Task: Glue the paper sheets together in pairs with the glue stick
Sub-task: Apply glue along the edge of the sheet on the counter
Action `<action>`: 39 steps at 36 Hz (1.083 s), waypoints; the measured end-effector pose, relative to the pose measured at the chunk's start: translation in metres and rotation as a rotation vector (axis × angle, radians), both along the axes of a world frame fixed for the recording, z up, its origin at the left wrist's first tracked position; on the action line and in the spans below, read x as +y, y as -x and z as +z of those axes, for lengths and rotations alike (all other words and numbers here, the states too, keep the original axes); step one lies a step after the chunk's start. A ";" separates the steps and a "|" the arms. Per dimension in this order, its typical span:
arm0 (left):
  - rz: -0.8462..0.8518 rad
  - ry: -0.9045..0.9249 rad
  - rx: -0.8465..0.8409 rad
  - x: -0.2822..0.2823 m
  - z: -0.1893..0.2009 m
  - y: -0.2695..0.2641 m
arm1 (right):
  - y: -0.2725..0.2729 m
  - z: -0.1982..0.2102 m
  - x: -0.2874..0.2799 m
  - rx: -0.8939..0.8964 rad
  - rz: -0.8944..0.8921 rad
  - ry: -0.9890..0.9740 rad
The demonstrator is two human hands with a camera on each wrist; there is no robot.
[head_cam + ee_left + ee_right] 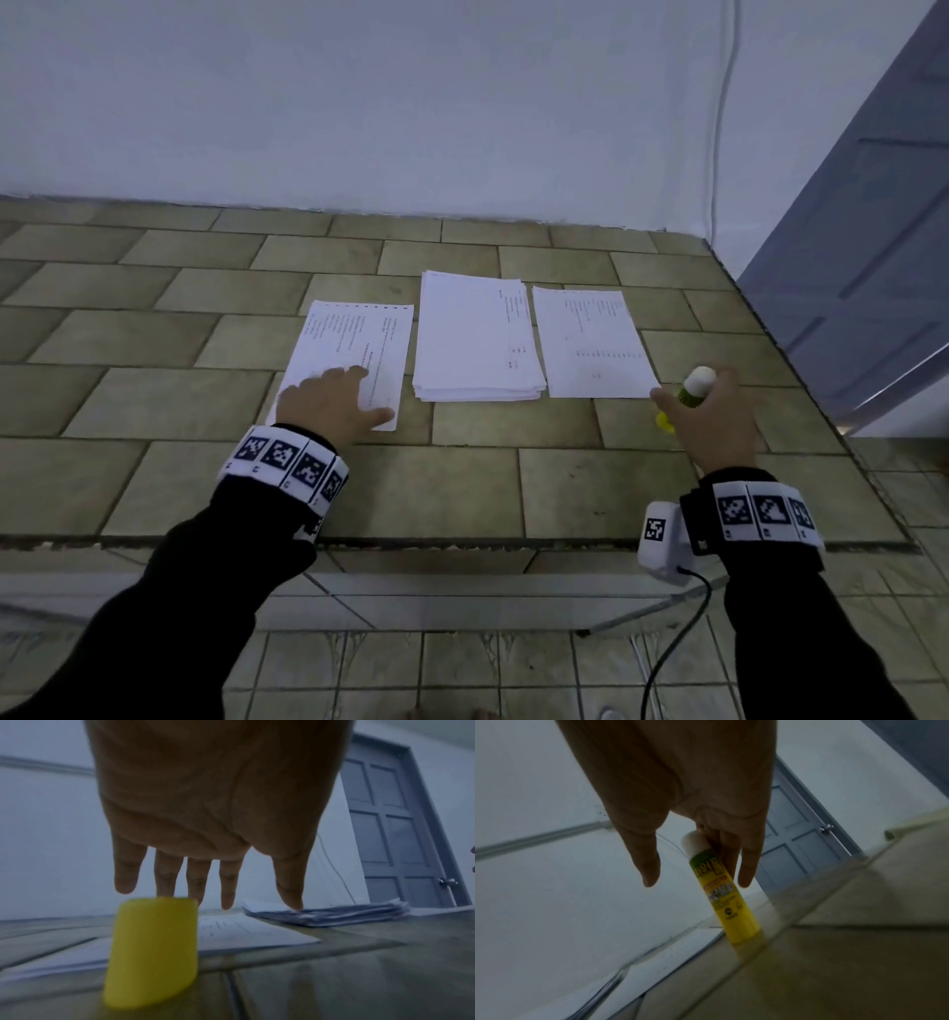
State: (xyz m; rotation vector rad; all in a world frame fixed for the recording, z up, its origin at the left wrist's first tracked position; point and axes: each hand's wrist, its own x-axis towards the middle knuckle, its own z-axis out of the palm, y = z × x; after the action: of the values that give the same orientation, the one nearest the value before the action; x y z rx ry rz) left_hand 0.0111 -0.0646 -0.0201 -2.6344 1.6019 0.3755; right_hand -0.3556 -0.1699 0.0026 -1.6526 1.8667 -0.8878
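Head view: your left hand (334, 401) lies flat, fingers spread, pinning the left sheet (354, 349) at 9 o'clock of the stack (475, 339), probably to steady it. Your right hand (719, 416) at 3 o'clock pinches the glue stick (693, 390).

Left wrist: a yellow cap (151, 951) stands on the tiled surface (359, 973).

Right wrist: fingers (746, 866) hold the stick upright; a door (800, 833) lies beyond.

head: high, facing down at tiled counter (462, 488) | wrists: low, close, facing door (390, 821)
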 end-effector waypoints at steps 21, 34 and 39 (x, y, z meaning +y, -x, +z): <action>0.152 0.431 0.074 0.003 0.033 -0.009 | 0.008 -0.017 -0.007 0.074 0.077 0.051; -0.280 0.726 0.410 0.023 0.066 0.011 | 0.010 -0.019 -0.012 0.093 0.118 0.041; -0.588 0.428 0.443 0.032 0.045 0.036 | 0.009 -0.018 -0.011 0.112 0.149 0.041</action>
State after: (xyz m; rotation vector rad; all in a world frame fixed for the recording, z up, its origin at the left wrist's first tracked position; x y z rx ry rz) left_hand -0.0252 -0.0329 0.0244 -2.2461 2.7569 0.6700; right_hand -0.3644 -0.1810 -0.0154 -1.8744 1.7800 -0.7912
